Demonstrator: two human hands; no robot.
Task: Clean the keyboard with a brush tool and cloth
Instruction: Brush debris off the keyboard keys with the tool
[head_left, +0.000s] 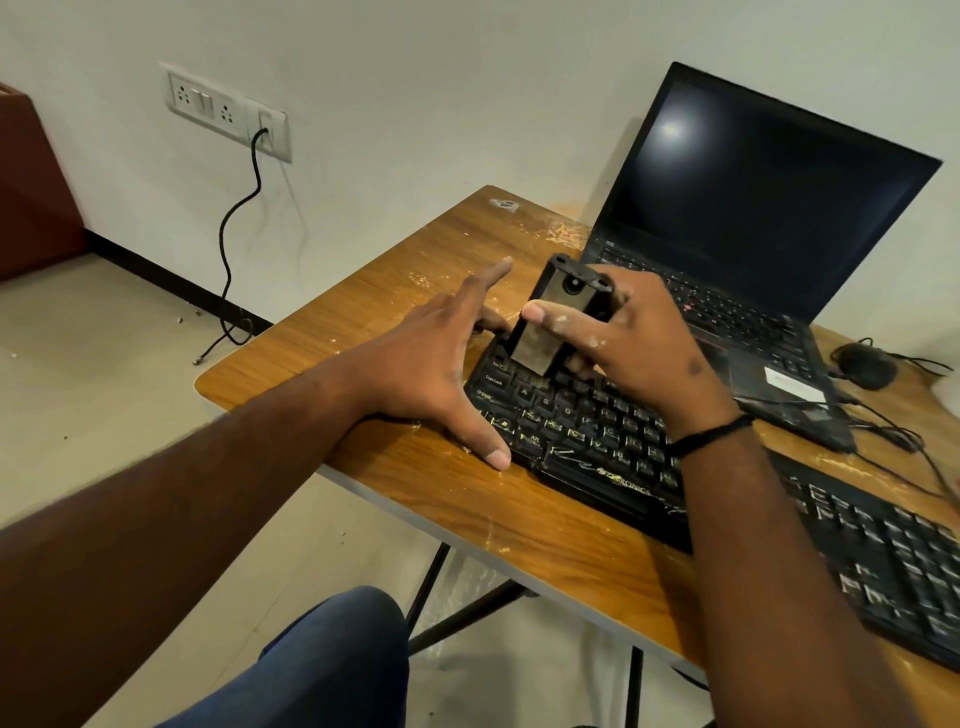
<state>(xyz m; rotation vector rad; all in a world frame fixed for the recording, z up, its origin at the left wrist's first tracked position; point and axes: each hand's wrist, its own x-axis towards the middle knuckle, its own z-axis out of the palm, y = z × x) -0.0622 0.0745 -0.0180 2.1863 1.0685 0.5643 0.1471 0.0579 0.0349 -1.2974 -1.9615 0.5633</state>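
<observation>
brush (550, 317) held upright over keyboard (597, 431), long axis near vertical, bristle end down on the upper-left keys.
right hand (639, 343) grips the blocky dark brush, thumb across its face; left hand (436, 364) spread flat, fingers straight, pressing the keyboard's left end. black plastic keyboard lies diagonally on scuffed wood-grain table (467, 509); open laptop (753, 234) behind.
</observation>
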